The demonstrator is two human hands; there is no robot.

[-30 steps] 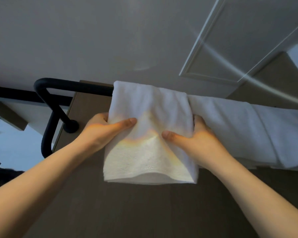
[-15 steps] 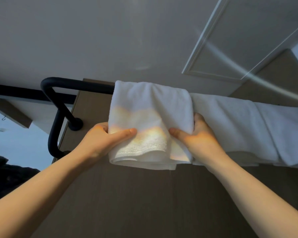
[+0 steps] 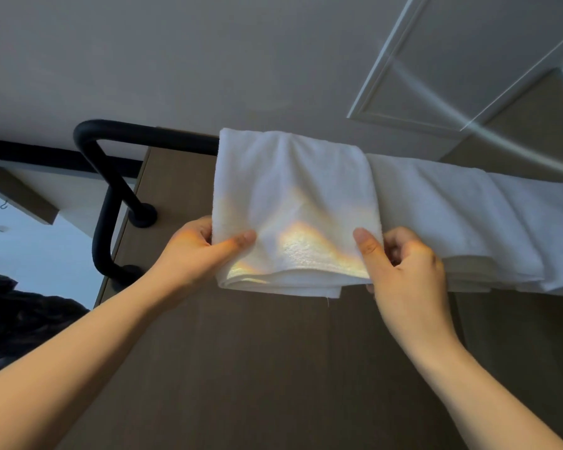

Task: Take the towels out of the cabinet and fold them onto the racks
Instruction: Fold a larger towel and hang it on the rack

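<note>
Two bare forearms reach up from the bottom edge toward a folded white towel (image 3: 293,196). The left hand (image 3: 195,251) pinches the towel's lower left side. Its thumb (image 3: 238,241) lies flat across the front face, and the other fingers are tucked behind the cloth, out of sight. The right hand (image 3: 407,264) pinches the lower right side in the same way, with its thumb (image 3: 366,246) pressed on the front near the edge and its curled fingers wrapped round the towel's side. Between the two thumbs the cloth carries a warm patch of light. Just below the grips the folded bottom hem hangs in stacked layers, with one corner drooping a little under the right hand. Above the grips the towel rises and drapes over a black rack (image 3: 137,138). The rack's bare tube runs out beyond the left hand, bends down and meets round wall mounts. Beyond the right hand, touching the held towel's edge, a second white towel (image 3: 436,216) hangs over the same bar, and a third towel (image 3: 540,228) overlaps it further out. Behind everything is a brown wood-grain panel (image 3: 273,368). A dark crumpled mass (image 3: 20,319) sits far out past the left forearm. Above the rack is a pale ceiling (image 3: 176,60), and a white framed panel (image 3: 468,60) lies above the right hand's side.
</note>
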